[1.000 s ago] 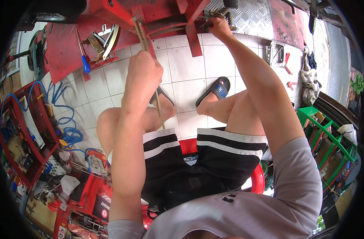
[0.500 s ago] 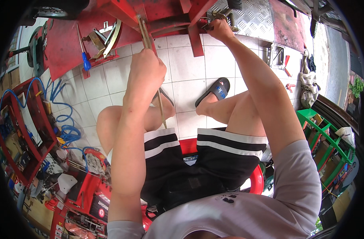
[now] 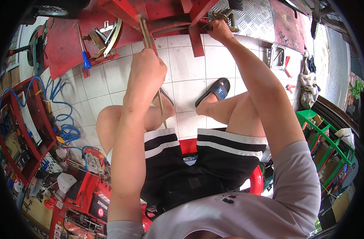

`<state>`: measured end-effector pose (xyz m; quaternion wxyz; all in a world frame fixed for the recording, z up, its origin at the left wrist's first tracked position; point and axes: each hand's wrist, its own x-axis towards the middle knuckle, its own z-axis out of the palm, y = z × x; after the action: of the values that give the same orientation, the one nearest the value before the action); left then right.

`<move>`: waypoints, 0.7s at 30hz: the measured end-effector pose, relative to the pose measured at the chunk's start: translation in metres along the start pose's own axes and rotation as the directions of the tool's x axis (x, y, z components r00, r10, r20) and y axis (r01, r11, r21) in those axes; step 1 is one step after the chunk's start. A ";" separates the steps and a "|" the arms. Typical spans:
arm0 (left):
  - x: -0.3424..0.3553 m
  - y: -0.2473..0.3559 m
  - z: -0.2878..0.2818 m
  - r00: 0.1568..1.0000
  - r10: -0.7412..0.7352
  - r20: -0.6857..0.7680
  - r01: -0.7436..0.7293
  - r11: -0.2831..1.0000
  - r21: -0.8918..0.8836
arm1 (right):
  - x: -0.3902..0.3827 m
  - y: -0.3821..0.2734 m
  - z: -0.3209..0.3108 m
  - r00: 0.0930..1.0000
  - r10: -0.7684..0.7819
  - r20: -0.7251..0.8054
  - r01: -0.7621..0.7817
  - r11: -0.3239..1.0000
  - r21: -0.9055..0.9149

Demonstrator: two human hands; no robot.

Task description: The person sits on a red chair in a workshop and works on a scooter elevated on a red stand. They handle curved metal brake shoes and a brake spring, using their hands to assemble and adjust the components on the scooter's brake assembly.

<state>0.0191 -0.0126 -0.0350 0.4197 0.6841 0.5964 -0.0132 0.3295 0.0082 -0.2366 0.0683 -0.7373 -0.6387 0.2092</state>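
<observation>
My left hand [image 3: 147, 69] is closed in a fist around a long, narrow brass-coloured strip [image 3: 144, 32]. Its doubled upper part rises to the red metal frame [image 3: 168, 24], and a thin tail hangs below my fist toward my knee. Whether it is a chain or a flat band is too small to tell. At the right end of the frame, my right hand [image 3: 221, 32] has its fingers curled against a small dark part, which they mostly hide. Beside those fingers lie brass-coloured metal pieces [image 3: 231, 20] on the bench.
A blue-handled screwdriver [image 3: 85, 59] and several metal parts [image 3: 104, 38] lie on the red bench [image 3: 62, 44] at left. A blue coiled hose [image 3: 70, 133] lies on the left floor. A green rack [image 3: 325, 127] stands right. Sandalled feet rest on white tiles [image 3: 186, 63].
My right hand has shifted very slightly at the frame's end. The left hand keeps its grip on the strip, almost in the same place.
</observation>
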 end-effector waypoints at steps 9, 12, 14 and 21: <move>0.000 0.001 0.000 1.000 -0.005 0.000 0.005 1.000 0.010 | 0.005 -0.006 0.013 0.980 0.142 -0.139 -0.134 0.989 0.067; -0.001 0.000 -0.001 1.000 -0.017 -0.003 0.017 1.000 0.005 | 0.003 -0.012 0.009 0.973 0.189 -0.136 -0.183 0.982 0.053; -0.001 0.000 -0.001 1.000 -0.006 -0.008 0.006 1.000 0.006 | 0.002 -0.010 0.007 0.964 0.205 -0.167 -0.200 0.979 0.044; -0.002 -0.001 -0.001 1.000 0.005 -0.019 -0.005 1.000 0.007 | 0.003 0.003 0.003 0.955 0.133 -0.265 -0.099 0.986 0.135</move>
<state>0.0173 -0.0134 -0.0336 0.4117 0.6872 0.5985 -0.0078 0.3308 0.0103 -0.2413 0.1875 -0.7899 -0.5650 0.1471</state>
